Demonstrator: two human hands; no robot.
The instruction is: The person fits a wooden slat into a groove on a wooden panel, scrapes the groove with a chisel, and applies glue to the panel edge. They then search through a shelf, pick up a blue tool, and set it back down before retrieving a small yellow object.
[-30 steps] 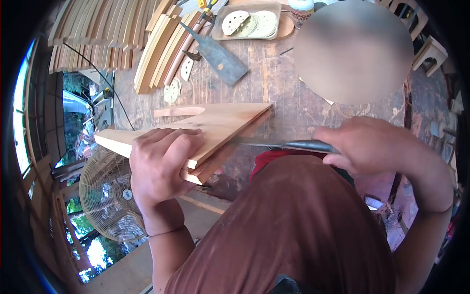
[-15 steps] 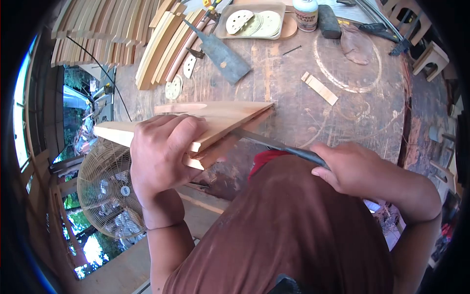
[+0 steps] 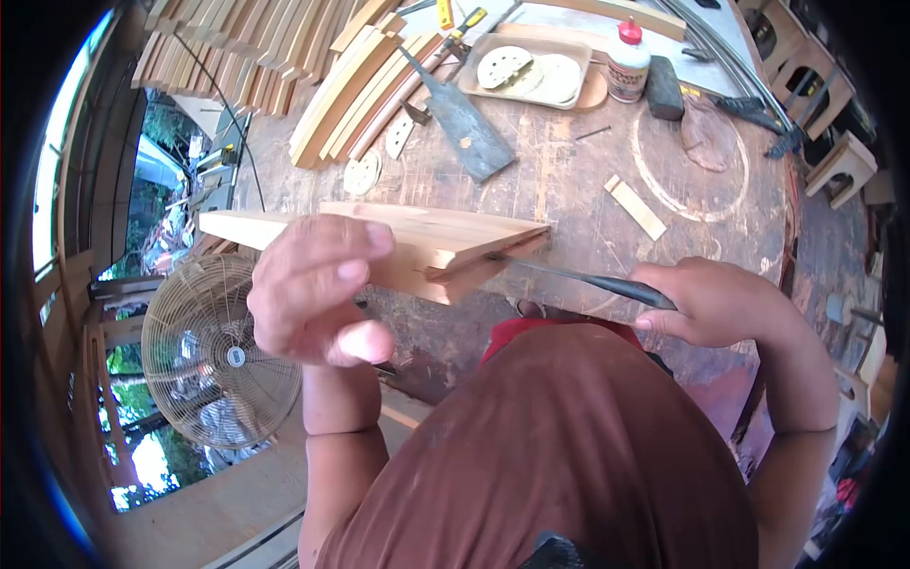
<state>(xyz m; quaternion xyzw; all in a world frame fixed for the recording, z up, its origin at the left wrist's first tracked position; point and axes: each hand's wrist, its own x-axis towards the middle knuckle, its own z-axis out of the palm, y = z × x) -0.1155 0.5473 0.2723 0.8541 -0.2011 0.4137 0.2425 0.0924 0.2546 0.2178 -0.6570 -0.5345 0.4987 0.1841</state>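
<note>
Wood [image 3: 460, 228] is lying on the bench [image 3: 569, 171], its slotted edge meeting the file [image 3: 611, 284] that the right hand [image 3: 711, 303] is gripping. With the left hand [image 3: 303, 284] hanging open, fingers loosely bent, the wood is risking a skid if the file is pushing hard. Earlier, those fingers were clamping it; now they are lifting away.

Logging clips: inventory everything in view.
Grooved wooden workpiece: one, tan, bench edge
Slim metal tool: one, dark, at groove
Wooden bench: one, brown, centre
Curved wooden slats: many, tan, back left
Flat metal blade: one, grey, centre
Plastic tray: one, clear, far side
Perforated discs: several, cream, mostly in tray
Plastic glue bottle: one, white, beside tray
Block: one, black, beside bottle
Wire fan: one, beige, left
Arched wooden frames: several, tan, right
Left hand: one, open, by workpiece
Right hand: one, grip on tool
</note>
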